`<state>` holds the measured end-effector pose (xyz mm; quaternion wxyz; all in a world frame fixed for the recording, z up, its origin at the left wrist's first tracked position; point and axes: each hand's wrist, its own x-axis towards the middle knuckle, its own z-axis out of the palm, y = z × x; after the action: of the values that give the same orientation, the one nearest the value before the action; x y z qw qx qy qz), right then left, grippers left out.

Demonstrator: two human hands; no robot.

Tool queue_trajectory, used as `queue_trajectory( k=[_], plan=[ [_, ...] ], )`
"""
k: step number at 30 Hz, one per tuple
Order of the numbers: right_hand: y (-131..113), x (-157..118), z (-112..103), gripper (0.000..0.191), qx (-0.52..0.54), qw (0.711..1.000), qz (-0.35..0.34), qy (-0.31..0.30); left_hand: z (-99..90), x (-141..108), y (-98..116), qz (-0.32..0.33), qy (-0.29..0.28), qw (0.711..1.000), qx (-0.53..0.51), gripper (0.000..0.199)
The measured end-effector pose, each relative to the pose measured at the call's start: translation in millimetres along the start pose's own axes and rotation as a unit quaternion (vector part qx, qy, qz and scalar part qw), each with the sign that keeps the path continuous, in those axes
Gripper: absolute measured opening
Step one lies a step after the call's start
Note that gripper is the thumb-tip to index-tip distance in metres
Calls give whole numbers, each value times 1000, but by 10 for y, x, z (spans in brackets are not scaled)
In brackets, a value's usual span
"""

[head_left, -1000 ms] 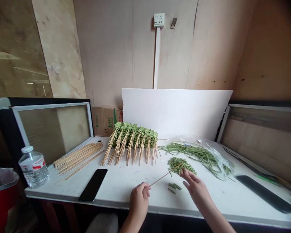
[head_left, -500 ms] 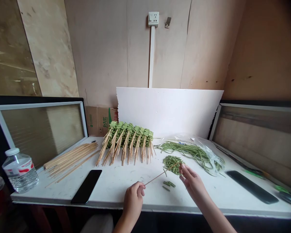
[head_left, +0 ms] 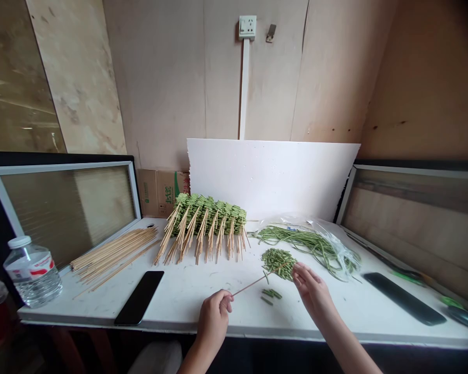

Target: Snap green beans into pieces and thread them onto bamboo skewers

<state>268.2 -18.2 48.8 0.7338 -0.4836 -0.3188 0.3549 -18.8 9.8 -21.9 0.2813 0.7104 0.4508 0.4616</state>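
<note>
My left hand [head_left: 214,314] is closed round the lower end of a thin bamboo skewer [head_left: 249,286], which slants up to the right. One short piece of green bean [head_left: 265,277] sits crosswise on the skewer. My right hand [head_left: 314,291] is just past the skewer's far end, at the right edge of a pile of cut bean pieces [head_left: 276,259]. Its fingertips are drawn together; what they hold, if anything, is too small to make out. Several loose bean pieces [head_left: 272,294] lie on the white table [head_left: 179,296] between my hands.
Filled bean skewers [head_left: 210,213] are stacked at the back, sticks forward. Bare skewers [head_left: 117,252] lie left, near a black phone [head_left: 139,298] and water bottle [head_left: 33,272]. Long beans [head_left: 296,241] in a plastic bag, a dark flat object [head_left: 405,299] and a mouse [head_left: 466,317] are right.
My right hand has shifted slightly to the right, away from the skewer's tip. My left hand and the skewer stay almost where they were.
</note>
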Motion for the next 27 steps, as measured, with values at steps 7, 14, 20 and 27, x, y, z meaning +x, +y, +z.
queue_trajectory(
  k=[7, 14, 20, 27],
  plan=[
    [-97, -28, 22, 48, 62, 998, 28, -10, -26, 7, -14, 9, 5, 1000, 12, 31],
    [-84, -62, 41, 45, 76, 995, 59, -42, -37, 10, 12, 19, 12, 999, 23, 32],
    [-108, -87, 59, 44, 73, 994, 68, -51, -32, -5, 24, 22, 18, 999, 25, 32],
    [-113, -88, 70, 48, 35, 997, 59, -34, -34, 5, 20, 17, 21, 999, 32, 32]
  ],
)
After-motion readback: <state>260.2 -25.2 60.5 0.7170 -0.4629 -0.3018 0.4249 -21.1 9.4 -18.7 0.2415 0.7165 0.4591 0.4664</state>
